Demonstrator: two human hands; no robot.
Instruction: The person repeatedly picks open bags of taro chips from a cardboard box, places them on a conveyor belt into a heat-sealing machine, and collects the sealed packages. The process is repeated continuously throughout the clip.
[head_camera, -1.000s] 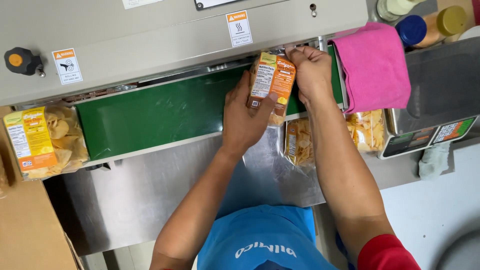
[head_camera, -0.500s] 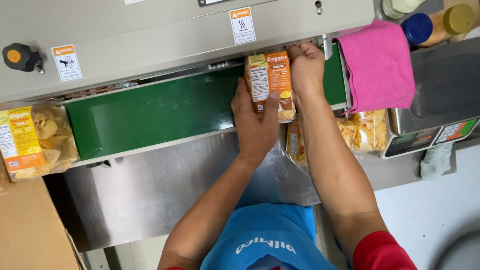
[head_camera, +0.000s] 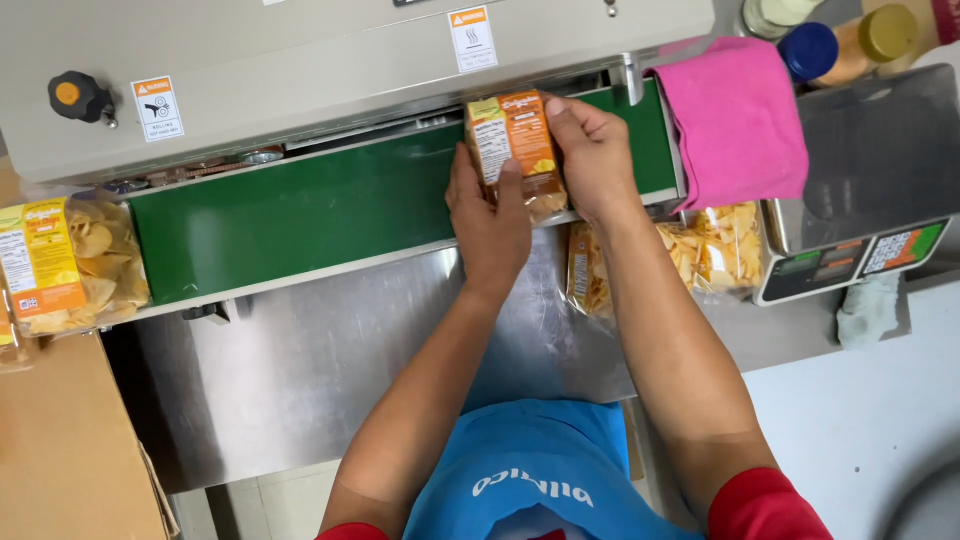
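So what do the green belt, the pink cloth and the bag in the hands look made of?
The green belt looks like matte rubber or coated fabric: flat, no glare. The pink cloth looks like soft woven or microfibre textile, draped and folded over the machine's edge. The bag, held by the left hand and right hand, seems clear glossy plastic film with an orange printed label; chips show through.
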